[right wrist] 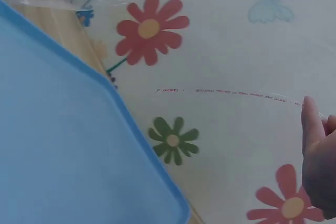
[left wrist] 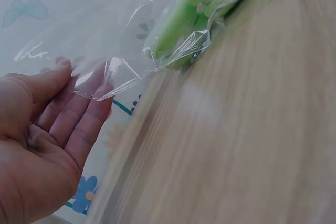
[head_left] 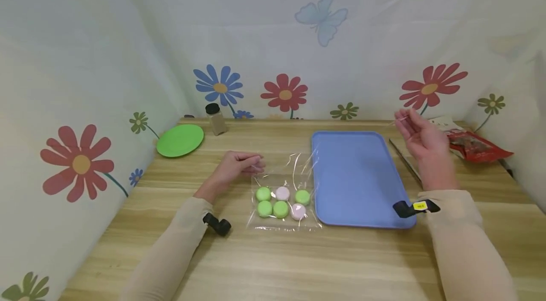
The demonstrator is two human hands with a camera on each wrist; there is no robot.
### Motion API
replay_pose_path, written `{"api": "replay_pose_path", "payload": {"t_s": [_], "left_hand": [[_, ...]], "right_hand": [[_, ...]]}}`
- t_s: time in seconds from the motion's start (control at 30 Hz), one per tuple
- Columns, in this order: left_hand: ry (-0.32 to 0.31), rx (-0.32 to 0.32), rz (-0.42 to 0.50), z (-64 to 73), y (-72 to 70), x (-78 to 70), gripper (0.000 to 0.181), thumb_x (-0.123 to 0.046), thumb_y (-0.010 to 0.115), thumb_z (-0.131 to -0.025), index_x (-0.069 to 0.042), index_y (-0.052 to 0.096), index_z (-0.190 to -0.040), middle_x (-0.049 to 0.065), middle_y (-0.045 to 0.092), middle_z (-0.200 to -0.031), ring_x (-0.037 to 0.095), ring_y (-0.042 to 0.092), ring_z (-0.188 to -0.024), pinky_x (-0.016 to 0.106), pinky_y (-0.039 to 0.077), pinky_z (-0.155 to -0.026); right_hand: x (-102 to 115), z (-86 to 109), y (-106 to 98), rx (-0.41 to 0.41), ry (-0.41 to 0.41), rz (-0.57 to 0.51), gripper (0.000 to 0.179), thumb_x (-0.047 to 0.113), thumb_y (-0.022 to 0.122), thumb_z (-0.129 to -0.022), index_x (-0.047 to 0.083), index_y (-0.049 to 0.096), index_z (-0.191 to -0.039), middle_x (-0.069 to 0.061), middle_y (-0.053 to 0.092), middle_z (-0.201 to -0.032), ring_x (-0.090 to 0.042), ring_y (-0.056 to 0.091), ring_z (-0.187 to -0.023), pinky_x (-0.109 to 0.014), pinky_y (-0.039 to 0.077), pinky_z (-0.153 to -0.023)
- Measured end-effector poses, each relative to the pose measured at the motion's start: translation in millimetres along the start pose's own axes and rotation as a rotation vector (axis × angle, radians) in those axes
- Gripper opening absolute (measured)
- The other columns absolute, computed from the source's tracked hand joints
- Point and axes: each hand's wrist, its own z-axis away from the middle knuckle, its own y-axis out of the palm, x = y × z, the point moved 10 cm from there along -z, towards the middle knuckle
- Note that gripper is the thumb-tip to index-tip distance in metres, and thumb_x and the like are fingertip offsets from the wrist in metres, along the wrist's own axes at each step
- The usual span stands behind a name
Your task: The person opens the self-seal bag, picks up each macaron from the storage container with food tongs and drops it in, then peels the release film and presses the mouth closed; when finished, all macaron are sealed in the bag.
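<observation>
A clear plastic bag [head_left: 273,224] lies on the table, holding several green macarons [head_left: 280,209] and two pale pink macarons [head_left: 282,193]. My left hand [head_left: 236,166] pinches the bag's upper left edge between thumb and fingers; the left wrist view shows the film [left wrist: 118,72] running from those fingertips. Off to the right, above the table, my raised right hand [head_left: 424,142] pinches one end of a thin clear strip [right wrist: 241,93] with red print. That strip stretches out leftward from the fingers in the right wrist view.
A blue tray [head_left: 358,177] sits right of the bag, touching or slightly under its edge. Beyond it are a dark thin object [head_left: 405,162] and a red package [head_left: 475,147]. At the back left stand a green plate [head_left: 180,140] and a black-lidded jar [head_left: 216,121].
</observation>
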Motion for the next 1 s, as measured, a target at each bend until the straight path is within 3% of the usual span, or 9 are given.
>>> {"api": "replay_pose_path", "payload": {"t_s": [0.13,0.27,0.33,0.4,0.5,0.6,0.73,0.9,1.0], "left_hand": [[-0.006,-0.001,-0.004,0.6,-3.7,1.1,0.036,-0.013,0.061,-0.101,0.01,0.06,-0.129,0.021,0.072,-0.11,0.026,0.074,-0.094,0.038,0.058,-0.086],[-0.022,-0.006,-0.012,1.7,-5.7,4.4,0.033,-0.014,0.062,-0.101,0.006,0.064,-0.127,0.021,0.072,-0.111,0.027,0.073,-0.096,0.039,0.058,-0.086],[-0.026,-0.008,-0.019,1.8,-5.4,5.8,0.033,-0.015,0.063,-0.1,0.005,0.065,-0.127,0.022,0.071,-0.111,0.028,0.073,-0.097,0.039,0.058,-0.086],[-0.026,-0.005,-0.031,2.0,-4.0,6.2,0.035,-0.016,0.063,-0.1,0.006,0.064,-0.127,0.023,0.071,-0.111,0.029,0.072,-0.097,0.038,0.058,-0.086],[-0.024,-0.002,-0.043,2.8,-1.5,5.2,0.037,-0.017,0.063,-0.1,0.008,0.062,-0.128,0.024,0.07,-0.112,0.029,0.072,-0.098,0.038,0.058,-0.086],[-0.019,0.002,-0.051,3.5,-0.1,3.1,0.039,-0.017,0.062,-0.101,0.009,0.06,-0.13,0.025,0.069,-0.114,0.027,0.072,-0.097,0.038,0.058,-0.086],[-0.024,0.001,-0.044,3.2,-0.2,1.9,0.038,-0.017,0.061,-0.101,0.009,0.061,-0.129,0.025,0.069,-0.114,0.025,0.073,-0.096,0.038,0.058,-0.087],[-0.028,-0.009,-0.044,2.6,-1.8,0.6,0.036,-0.018,0.062,-0.101,0.006,0.063,-0.128,0.022,0.071,-0.112,0.025,0.073,-0.097,0.038,0.058,-0.087],[-0.022,-0.01,-0.057,3.3,-2.0,-1.7,0.037,-0.019,0.062,-0.101,0.006,0.063,-0.128,0.021,0.071,-0.112,0.027,0.072,-0.099,0.039,0.058,-0.088]], "right_hand": [[23.9,9.8,9.4,0.026,-0.238,0.287,0.018,-0.003,0.072,-0.088,-0.008,0.074,-0.106,-0.02,0.075,-0.095,-0.029,0.074,-0.092,-0.037,0.057,-0.082],[11.6,12.7,24.0,0.038,-0.5,1.123,0.03,0.017,0.074,-0.092,-0.003,0.073,-0.115,-0.007,0.077,-0.093,-0.006,0.073,-0.084,-0.019,0.056,-0.078],[-4.9,13.0,34.8,0.075,-0.657,1.547,0.03,0.021,0.073,-0.094,-0.002,0.074,-0.113,-0.007,0.077,-0.092,-0.006,0.071,-0.08,-0.01,0.052,-0.071],[-27.4,11.7,41.8,0.168,-0.758,1.822,0.026,0.019,0.071,-0.095,-0.002,0.076,-0.109,-0.011,0.076,-0.093,-0.011,0.069,-0.079,-0.015,0.051,-0.065],[-62.4,9.9,45.9,0.37,-0.765,1.944,0.017,0.007,0.071,-0.093,-0.005,0.076,-0.103,-0.02,0.074,-0.093,-0.03,0.07,-0.081,-0.031,0.058,-0.067],[-88.5,5.8,43.6,0.493,-0.687,1.986,0.014,0.005,0.071,-0.093,-0.004,0.077,-0.102,-0.018,0.075,-0.093,-0.031,0.072,-0.083,-0.047,0.059,-0.071],[-108.4,3.5,44.7,0.576,-0.619,2.02,0.013,0.006,0.071,-0.093,-0.001,0.077,-0.103,-0.015,0.075,-0.099,-0.03,0.071,-0.09,-0.047,0.059,-0.078],[-125.8,5.2,44.2,0.694,-0.472,2.081,0.023,0.008,0.069,-0.094,-0.002,0.073,-0.115,-0.017,0.067,-0.126,-0.036,0.061,-0.119,-0.052,0.052,-0.094],[-125.4,5.0,45.9,0.678,-0.459,2.069,0.026,0.008,0.069,-0.095,-0.002,0.072,-0.118,-0.016,0.065,-0.131,-0.035,0.062,-0.118,-0.049,0.056,-0.085]]}}
